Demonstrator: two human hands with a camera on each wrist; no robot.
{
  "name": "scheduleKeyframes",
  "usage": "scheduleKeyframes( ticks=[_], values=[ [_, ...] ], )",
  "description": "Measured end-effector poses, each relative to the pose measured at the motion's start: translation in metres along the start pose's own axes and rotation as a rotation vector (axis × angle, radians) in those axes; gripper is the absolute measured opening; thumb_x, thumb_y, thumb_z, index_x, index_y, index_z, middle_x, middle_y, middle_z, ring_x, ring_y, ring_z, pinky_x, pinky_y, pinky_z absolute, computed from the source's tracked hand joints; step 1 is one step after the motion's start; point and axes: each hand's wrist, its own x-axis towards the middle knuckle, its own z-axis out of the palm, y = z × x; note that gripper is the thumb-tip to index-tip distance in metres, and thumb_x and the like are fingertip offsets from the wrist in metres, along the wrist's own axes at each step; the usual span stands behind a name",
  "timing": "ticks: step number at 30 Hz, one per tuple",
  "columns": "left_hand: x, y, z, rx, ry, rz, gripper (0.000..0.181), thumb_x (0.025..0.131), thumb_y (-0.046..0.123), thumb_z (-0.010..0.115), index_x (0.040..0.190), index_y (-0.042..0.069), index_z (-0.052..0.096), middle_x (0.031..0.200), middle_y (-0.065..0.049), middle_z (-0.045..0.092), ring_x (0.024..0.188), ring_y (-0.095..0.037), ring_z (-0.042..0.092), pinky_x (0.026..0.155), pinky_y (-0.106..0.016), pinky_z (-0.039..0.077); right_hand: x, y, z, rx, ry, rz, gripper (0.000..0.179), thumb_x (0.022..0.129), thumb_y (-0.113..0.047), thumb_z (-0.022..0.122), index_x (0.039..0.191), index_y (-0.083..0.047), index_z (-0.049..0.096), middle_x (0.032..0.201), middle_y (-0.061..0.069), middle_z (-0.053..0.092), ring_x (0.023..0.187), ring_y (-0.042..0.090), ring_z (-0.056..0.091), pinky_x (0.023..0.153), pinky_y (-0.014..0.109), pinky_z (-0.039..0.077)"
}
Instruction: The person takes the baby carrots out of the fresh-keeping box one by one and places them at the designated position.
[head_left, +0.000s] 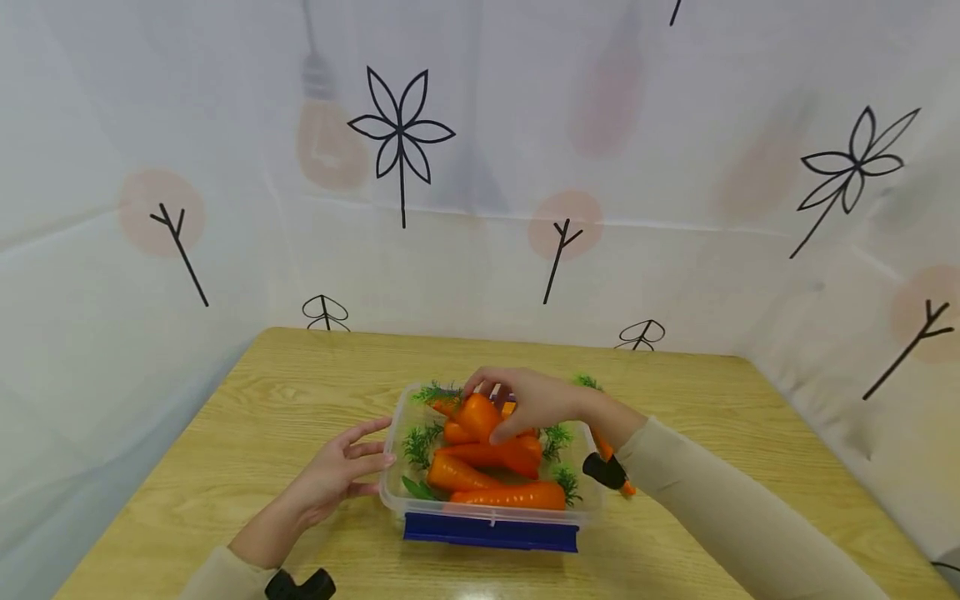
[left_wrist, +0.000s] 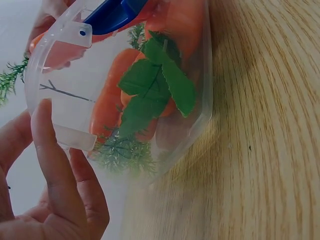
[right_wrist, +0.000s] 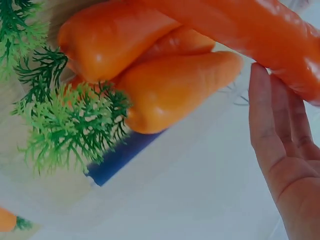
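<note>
A clear plastic box (head_left: 397, 500) with blue latches holds several orange carrots (head_left: 517, 496) with feathery green tops. Above the carrots at its far side, my right hand (head_left: 528, 402) holds a smooth orange carrot (head_left: 478, 418) between thumb and fingers. In the right wrist view the fingers (right_wrist: 262, 110) lie against the held carrot (right_wrist: 280, 45), and the thumb is hidden. My left hand (head_left: 348, 467) is at the left side of the box, fingers extended. One fingertip (left_wrist: 44, 107) touches the rim in the left wrist view.
Another carrot (head_left: 604, 447) lies on the wooden table (head_left: 300, 383) right of the box, partly behind my right wrist. Flat green leaves (left_wrist: 155, 85) are inside the box by its left wall. A white cloth (head_left: 480, 275) printed with plants hangs behind the table.
</note>
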Motion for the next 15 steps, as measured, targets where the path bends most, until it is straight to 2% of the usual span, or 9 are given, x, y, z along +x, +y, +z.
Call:
scheduleKeyframes(
  ticks=[6, 10, 15],
  values=[
    [0.002, -0.002, -0.001, 0.005, 0.004, -0.005, 0.072, 0.086, 0.017, 0.068, 0.144, 0.005, 0.028, 0.129, -0.024, 0.044, 0.101, -0.027, 0.057, 0.068, -0.029, 0.055, -0.010, -0.004, -0.004, 0.064, 0.097, -0.030, 0.053, 0.081, -0.011, 0.073, 0.127, -0.011, 0.046, 0.115, 0.009, 0.049, 0.095, 0.022, 0.054, 0.078, 0.035, 0.052],
    [0.002, -0.002, -0.001, 0.006, 0.002, -0.004, 0.071, 0.086, 0.017, 0.068, 0.144, 0.005, 0.028, 0.130, -0.024, 0.044, 0.101, -0.028, 0.057, 0.069, -0.029, 0.055, -0.016, -0.002, -0.006, 0.076, 0.175, -0.043, 0.054, 0.081, -0.011, 0.074, 0.126, -0.011, 0.045, 0.115, 0.009, 0.050, 0.094, 0.022, 0.055, 0.077, 0.035, 0.053],
    [0.001, -0.002, -0.001, 0.013, -0.008, 0.005, 0.071, 0.087, 0.017, 0.067, 0.144, 0.004, 0.028, 0.130, -0.023, 0.044, 0.103, -0.028, 0.056, 0.070, -0.030, 0.054, -0.025, -0.001, -0.007, 0.087, 0.267, -0.025, 0.055, 0.080, -0.014, 0.075, 0.127, -0.011, 0.045, 0.111, 0.009, 0.051, 0.092, 0.023, 0.054, 0.075, 0.033, 0.053]
  ],
)
